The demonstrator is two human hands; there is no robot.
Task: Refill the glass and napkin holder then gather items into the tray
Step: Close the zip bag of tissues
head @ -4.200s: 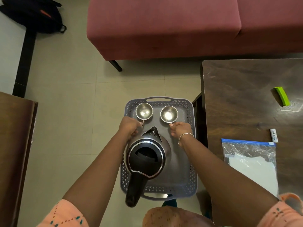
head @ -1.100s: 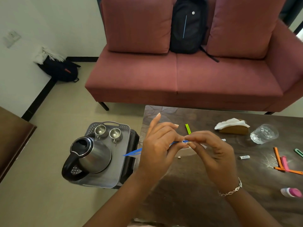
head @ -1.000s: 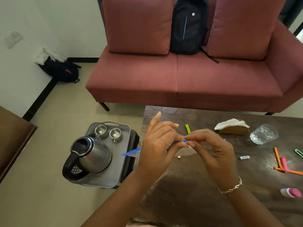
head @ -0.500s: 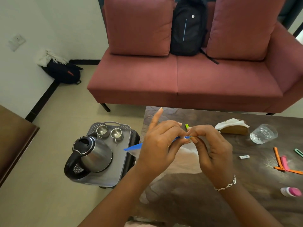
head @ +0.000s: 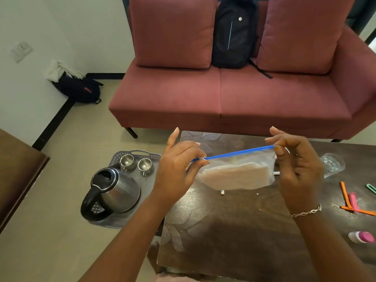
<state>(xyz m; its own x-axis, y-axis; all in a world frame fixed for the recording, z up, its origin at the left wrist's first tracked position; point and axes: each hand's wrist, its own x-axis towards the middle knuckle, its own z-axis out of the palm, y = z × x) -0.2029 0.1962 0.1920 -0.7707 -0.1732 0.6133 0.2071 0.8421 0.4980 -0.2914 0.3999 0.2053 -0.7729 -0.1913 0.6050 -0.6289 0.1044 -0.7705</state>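
Observation:
I hold a clear zip bag with a blue seal strip and a stack of white napkins inside, lifted above the dark table. My left hand pinches the strip's left end. My right hand pinches its right end. The strip is stretched straight between them. A clear glass stands on the table just right of my right hand. The grey tray sits low beside the table's left edge, carrying a steel kettle and two small steel cups. The napkin holder is hidden behind my right hand.
Orange and pink clips, a green clip and a pink-capped bottle lie at the table's right. A small white tube lies under the bag. A red sofa with a black backpack stands behind.
My hands have moved apart along the blue strip, right hand sliding right, and the bag now hangs spread between them. Earlier both hands were at the cups on the tray.

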